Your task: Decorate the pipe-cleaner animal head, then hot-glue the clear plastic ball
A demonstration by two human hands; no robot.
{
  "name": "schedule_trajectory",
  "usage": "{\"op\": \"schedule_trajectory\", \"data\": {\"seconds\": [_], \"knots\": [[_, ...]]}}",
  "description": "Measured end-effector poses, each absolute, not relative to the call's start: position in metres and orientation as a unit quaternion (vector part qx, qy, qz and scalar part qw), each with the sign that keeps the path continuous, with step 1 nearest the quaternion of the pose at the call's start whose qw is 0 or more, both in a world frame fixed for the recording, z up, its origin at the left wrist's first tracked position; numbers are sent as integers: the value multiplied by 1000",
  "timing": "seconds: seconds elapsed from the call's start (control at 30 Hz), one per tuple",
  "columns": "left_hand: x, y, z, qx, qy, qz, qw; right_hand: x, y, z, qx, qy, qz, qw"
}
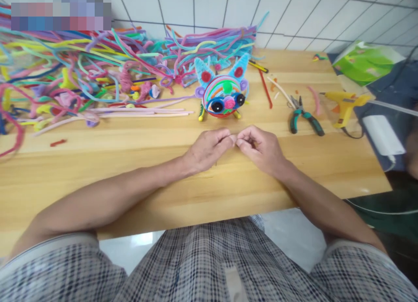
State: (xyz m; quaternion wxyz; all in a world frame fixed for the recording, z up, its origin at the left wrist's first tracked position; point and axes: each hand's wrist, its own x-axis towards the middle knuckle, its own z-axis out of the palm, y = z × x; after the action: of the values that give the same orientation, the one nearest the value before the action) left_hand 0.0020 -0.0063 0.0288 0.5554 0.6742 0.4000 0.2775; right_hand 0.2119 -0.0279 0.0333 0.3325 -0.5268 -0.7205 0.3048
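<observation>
My left hand [210, 148] and my right hand [259, 147] meet above the table, thumbs and forefingers pinched close together. Whatever sits between the fingertips is too small to make out; a thin dark tip [216, 164] shows just below my left hand. Right behind them stands a colourful animal figure [225, 93] made of coiled pipe cleaners, with light blue ears, black round eyes and a pink nose. Neither hand touches it.
Many pipe cleaners [130, 53] lie heaped at the back left. To the right are green-handled pliers [305, 117], a yellow glue gun [346, 103], a utility knife [258, 66] and a red pipe cleaner [266, 89]. A white box [383, 134] lies beyond the table's right edge.
</observation>
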Motion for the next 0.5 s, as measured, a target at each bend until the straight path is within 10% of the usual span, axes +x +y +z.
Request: {"op": "schedule_trajectory", "data": {"seconds": [0.23, 0.5], "knots": [[-14, 2, 62, 734, 390, 370, 415, 219, -29, 24, -532, -712, 300, 347], [-267, 39, 87, 509, 809, 285, -70, 234, -34, 31, -522, -737, 240, 355]]}}
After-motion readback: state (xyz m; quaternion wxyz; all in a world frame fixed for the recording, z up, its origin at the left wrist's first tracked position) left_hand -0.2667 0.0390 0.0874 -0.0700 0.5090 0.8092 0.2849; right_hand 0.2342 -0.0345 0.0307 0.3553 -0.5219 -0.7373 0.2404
